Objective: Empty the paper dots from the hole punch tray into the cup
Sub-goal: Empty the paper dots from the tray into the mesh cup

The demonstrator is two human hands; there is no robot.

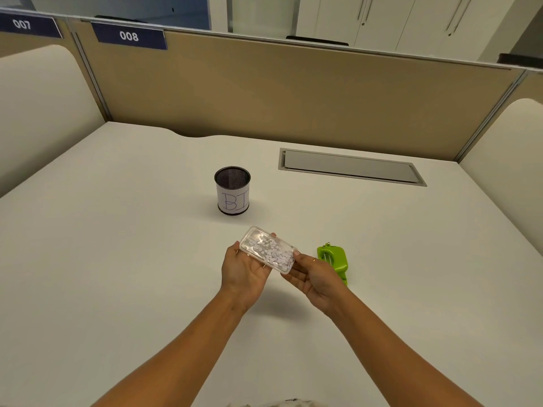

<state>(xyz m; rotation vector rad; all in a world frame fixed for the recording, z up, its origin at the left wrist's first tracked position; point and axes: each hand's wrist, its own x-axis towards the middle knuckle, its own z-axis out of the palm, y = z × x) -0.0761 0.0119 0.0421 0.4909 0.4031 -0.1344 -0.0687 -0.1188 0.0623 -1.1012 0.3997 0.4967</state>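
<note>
A clear plastic hole punch tray [266,248] filled with several white paper dots [274,251] is held level above the desk. My left hand [245,273] cradles its left end from below, palm up. My right hand [316,277] pinches its right end with the fingertips. A black mesh cup [232,190] with a white paper label stands upright on the desk, beyond the tray and a little to the left. The green hole punch body [333,261] lies on the desk just right of my right hand.
The white desk [117,259] is bounded by a tan partition wall [293,92] at the back and cream side panels left and right. A grey cable hatch [351,166] is set flush into the desk at the back right.
</note>
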